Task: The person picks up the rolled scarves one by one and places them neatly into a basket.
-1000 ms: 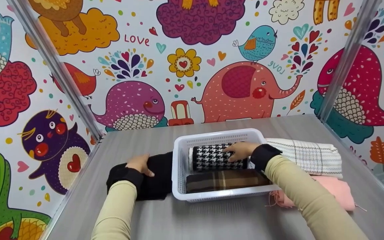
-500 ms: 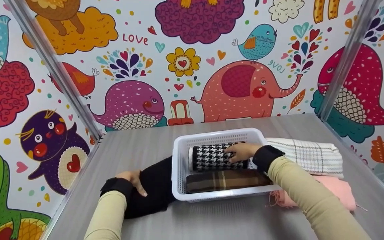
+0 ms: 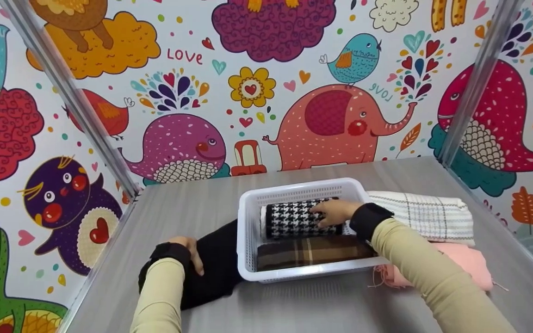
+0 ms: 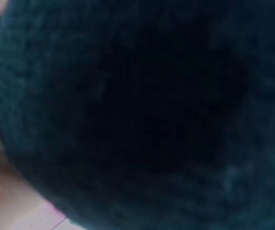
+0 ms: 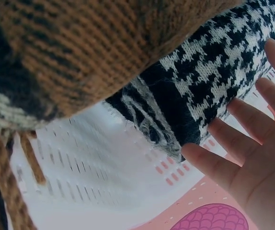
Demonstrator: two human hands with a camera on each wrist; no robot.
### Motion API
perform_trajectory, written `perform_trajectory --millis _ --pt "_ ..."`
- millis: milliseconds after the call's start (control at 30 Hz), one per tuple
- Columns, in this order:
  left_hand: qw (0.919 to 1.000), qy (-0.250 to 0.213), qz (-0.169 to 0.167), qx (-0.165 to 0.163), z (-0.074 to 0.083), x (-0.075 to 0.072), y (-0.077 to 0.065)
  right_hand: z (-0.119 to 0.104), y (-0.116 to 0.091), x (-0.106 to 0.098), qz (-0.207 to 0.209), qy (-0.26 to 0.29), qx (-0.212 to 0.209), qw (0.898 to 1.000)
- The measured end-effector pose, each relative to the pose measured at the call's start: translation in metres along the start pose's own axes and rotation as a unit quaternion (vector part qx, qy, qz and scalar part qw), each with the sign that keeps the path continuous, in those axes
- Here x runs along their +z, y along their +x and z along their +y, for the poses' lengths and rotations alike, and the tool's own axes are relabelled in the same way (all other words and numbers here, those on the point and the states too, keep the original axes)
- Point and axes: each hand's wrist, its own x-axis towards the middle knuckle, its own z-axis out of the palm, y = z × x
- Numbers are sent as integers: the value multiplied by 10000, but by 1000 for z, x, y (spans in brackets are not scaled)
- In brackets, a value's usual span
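We see the left hand (image 3: 189, 246) gripping black cloth (image 3: 218, 266) left of the white basket (image 3: 310, 270), the right hand (image 3: 335, 213), fingers spread, touching the houndstooth knit roll (image 3: 289, 221) inside it.

Grey table (image 3: 303, 307) with a basket and three cloths

Shows a faintly streaked top. Bears a white slotted basket (image 3: 308, 271) near the middle, slightly askew. Carries a black cloth (image 3: 218, 259) to the left, reaching the basket's wall. Supports a folded white checked cloth (image 3: 433, 217) on the basket's other side. Holds a fringed pink cloth (image 3: 467, 266) just beside that, nearer the viewer, partly hidden.
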Motion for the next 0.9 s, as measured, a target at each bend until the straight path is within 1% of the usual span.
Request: perform_trajectory --millis 67,133,167,233,333,400,433,500,633,800,900 --pt "9998 -165 -39 65 -2 1 1 -1 0 1 -3 13 51 10000" --pt "9985 -500 -130 191 -4 2 3 -1 0 2 4 28 78 10000" --pt "9970 -704 -213 245 -5 2 5 -1 -1 2 -3 52 95 9999" --pt "9926 -1071 -331 457 -8 3 9 -1 -2 2 8 97 98 9999" --pt "9874 -1369 -245 754 -10 7 14 0 -4 4 -30 221 167 9996" --pt "9866 -1341 -61 922 -9 11 17 0 -5 4 -52 290 215 9993" --pt "9865 -1316 96 974 -9 13 19 0 -5 4 -50 316 251 9992" --pt "9861 -1242 384 1034 -9 17 20 1 -5 4 -55 364 307 9988" --pt "9833 -1136 888 1108 -11 20 18 0 -4 1 -33 353 357 9987" --pt "9797 -947 1315 1176 -17 19 12 0 0 2 -4 193 217 9996" --pt "9772 -846 1543 1186 -19 12 8 1 -1 4 -4 174 163 9997"
